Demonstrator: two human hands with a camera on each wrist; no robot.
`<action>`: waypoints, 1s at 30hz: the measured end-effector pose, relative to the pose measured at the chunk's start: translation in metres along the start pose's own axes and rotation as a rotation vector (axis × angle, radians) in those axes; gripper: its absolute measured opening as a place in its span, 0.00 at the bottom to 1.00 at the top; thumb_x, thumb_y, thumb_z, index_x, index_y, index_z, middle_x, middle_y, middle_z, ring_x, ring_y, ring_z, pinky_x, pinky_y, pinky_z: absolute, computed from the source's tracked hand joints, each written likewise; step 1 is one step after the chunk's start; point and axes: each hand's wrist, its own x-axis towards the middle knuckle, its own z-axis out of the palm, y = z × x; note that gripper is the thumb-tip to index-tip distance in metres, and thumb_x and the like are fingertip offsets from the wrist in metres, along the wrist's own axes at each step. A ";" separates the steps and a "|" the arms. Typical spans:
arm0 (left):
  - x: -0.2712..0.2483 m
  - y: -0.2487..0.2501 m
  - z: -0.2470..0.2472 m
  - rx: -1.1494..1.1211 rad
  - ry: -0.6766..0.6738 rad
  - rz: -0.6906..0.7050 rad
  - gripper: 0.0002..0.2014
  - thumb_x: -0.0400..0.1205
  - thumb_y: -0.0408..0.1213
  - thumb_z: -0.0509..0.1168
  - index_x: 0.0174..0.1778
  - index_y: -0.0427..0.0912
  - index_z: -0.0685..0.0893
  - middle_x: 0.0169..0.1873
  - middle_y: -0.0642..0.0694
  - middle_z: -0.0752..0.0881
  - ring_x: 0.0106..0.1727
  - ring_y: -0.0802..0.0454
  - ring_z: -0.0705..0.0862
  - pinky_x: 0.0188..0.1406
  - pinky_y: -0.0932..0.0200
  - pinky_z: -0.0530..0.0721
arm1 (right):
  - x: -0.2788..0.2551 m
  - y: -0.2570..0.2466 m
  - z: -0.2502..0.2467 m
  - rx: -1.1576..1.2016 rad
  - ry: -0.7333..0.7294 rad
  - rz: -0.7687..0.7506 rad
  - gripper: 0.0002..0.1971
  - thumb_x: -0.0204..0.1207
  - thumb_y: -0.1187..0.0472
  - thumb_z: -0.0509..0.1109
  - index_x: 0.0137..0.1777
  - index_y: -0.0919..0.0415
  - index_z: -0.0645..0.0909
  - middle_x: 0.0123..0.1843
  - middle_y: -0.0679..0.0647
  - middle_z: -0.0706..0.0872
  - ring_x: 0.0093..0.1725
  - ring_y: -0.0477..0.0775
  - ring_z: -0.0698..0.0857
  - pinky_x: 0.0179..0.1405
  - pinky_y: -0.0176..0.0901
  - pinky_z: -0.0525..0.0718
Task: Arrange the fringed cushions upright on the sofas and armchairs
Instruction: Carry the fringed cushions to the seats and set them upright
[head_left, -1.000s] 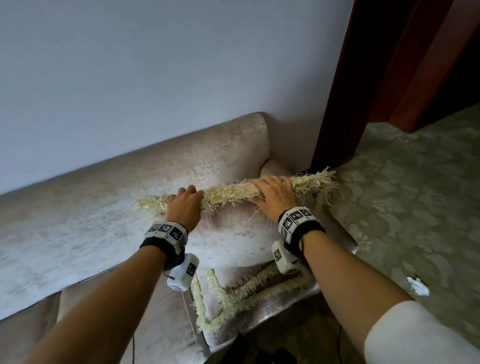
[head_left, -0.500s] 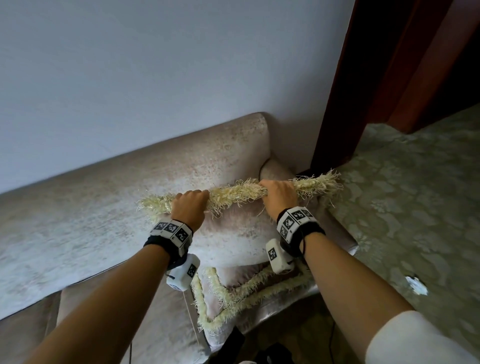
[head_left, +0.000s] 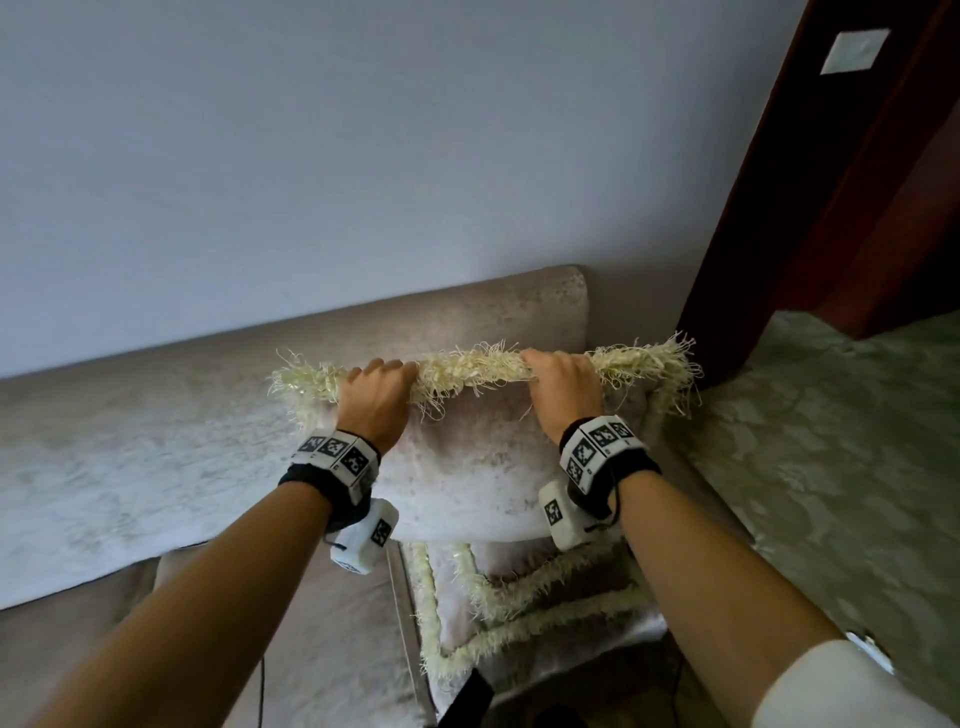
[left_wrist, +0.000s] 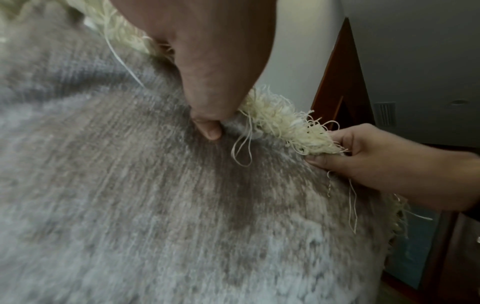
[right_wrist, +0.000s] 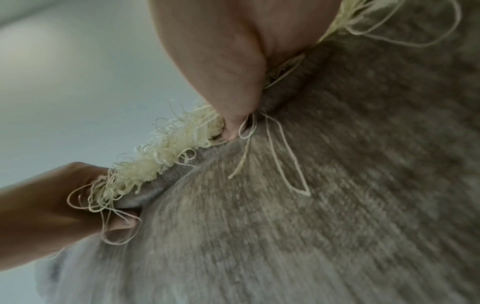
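Head view: a cushion (head_left: 467, 457) is held upright by its top fringe (head_left: 467, 369) against the sofa (head_left: 156, 441) back, left hand (head_left: 375, 402) and right hand (head_left: 563, 392) with fingers curled round it. Loose threads could be snagged or torn if it is pulled. A second cushion (head_left: 519, 613) lies flat below. No containers are seen.

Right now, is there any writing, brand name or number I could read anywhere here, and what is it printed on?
No readable words, brands or numbers.
Left wristband: black-and-white square code patterns, no letters.
Right wristband: the same kind of patterns; tiny marks at its edge are too small to read.
White patch on the door frame: blank as far as it shows.
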 end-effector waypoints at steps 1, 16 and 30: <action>-0.006 -0.012 -0.004 0.006 0.006 -0.018 0.10 0.77 0.23 0.64 0.36 0.42 0.77 0.25 0.52 0.72 0.32 0.48 0.77 0.42 0.49 0.82 | 0.001 -0.012 0.003 0.011 -0.008 -0.023 0.20 0.74 0.78 0.63 0.57 0.58 0.87 0.38 0.59 0.89 0.40 0.63 0.85 0.50 0.50 0.80; -0.174 -0.230 -0.060 0.082 -0.025 -0.449 0.10 0.72 0.21 0.65 0.37 0.41 0.80 0.31 0.47 0.85 0.39 0.43 0.83 0.42 0.48 0.83 | -0.018 -0.275 0.060 0.077 -0.222 -0.383 0.09 0.77 0.73 0.68 0.42 0.58 0.84 0.26 0.53 0.83 0.30 0.56 0.84 0.36 0.44 0.81; -0.353 -0.385 -0.095 0.199 -0.019 -0.808 0.14 0.66 0.18 0.64 0.38 0.41 0.81 0.35 0.46 0.86 0.44 0.43 0.83 0.45 0.46 0.82 | -0.076 -0.498 0.138 0.162 -0.363 -0.719 0.07 0.77 0.70 0.70 0.47 0.57 0.86 0.24 0.50 0.81 0.26 0.53 0.82 0.36 0.44 0.83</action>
